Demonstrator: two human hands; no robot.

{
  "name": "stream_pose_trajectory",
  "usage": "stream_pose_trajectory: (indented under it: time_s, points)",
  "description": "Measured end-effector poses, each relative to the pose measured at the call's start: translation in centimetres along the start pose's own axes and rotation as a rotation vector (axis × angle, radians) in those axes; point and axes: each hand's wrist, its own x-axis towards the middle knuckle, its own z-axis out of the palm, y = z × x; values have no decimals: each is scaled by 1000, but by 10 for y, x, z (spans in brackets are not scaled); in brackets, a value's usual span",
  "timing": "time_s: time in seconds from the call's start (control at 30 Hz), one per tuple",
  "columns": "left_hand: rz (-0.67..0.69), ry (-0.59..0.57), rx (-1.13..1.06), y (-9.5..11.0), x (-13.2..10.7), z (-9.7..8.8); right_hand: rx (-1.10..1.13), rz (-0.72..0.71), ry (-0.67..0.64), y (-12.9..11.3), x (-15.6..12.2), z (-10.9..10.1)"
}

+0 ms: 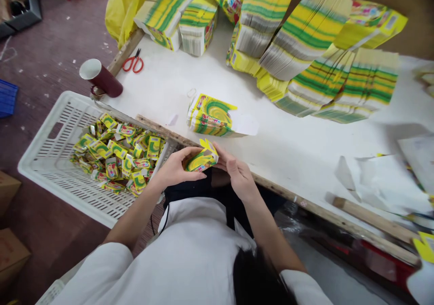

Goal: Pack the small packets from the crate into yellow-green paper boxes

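Near the middle of the frame, my left hand (176,167) was closed round a small yellow carton (200,161), its flaps standing up, while my right hand (241,180) had its fingers at the carton's right end, though whether they pinched it I couldn't tell. I judged the step to be shaping that carton, just over the near edge of the white table (298,153), and the next move seemed to call for a steady left grip while my right fingertips tucked the raised flaps in.
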Motion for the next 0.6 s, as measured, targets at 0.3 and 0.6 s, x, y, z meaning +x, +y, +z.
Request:
stream_pose_trajectory:
  time_s: [0.3, 0.6]
  points:
    - [125, 81, 399, 12, -1, 2, -676, -289, -18, -11, 0, 4]
    - [236, 124, 714, 26, -4, 0, -799, -419, -97, -13, 1, -4]
